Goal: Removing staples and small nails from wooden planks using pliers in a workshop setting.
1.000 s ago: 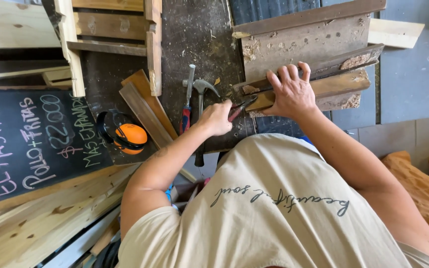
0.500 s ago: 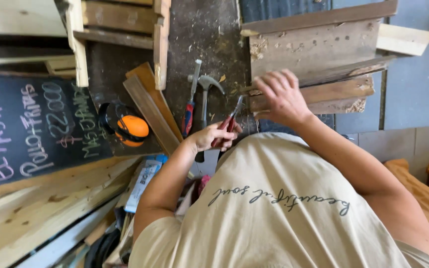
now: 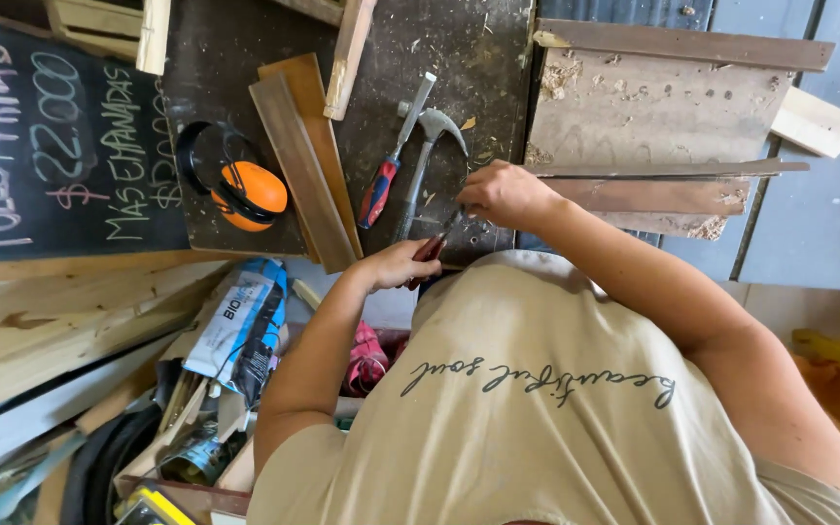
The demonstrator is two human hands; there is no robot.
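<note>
1. Red-handled and slim, a small hand tool point(image 3: 432, 247) sat in the closed fingers of the left hand point(image 3: 402, 262), near the table's front edge; its metal tip angled up towards the other hand, probably so the two could work on one spot. Whether it was pliers or a driver could not be told.
2. The right hand point(image 3: 503, 193) was curled shut just above and to the right of the left one, its knuckles up, pinching something too small to make out beside the tool's tip.
3. Right of that hand lay a stack of weathered boards point(image 3: 653, 126) with a thin strip point(image 3: 663, 173) across them, the hand resting at their left end as if to steady them.
4. Just left of both hands, a claw hammer point(image 3: 424, 156) and a red-and-blue screwdriver point(image 3: 386, 175) lay side by side on the dark worktop point(image 3: 216, 58), handles towards the person, likely kept within easy reach.
5. Further left, two brown planks point(image 3: 308, 165) lay slanted, and beyond them orange ear defenders point(image 3: 245, 190) rested unworn.
6. Furthest left stood a chalkboard point(image 3: 51, 146); below the left arm, pale timber point(image 3: 60, 321) and a crumpled bag point(image 3: 240, 321) filled the space under the bench.
</note>
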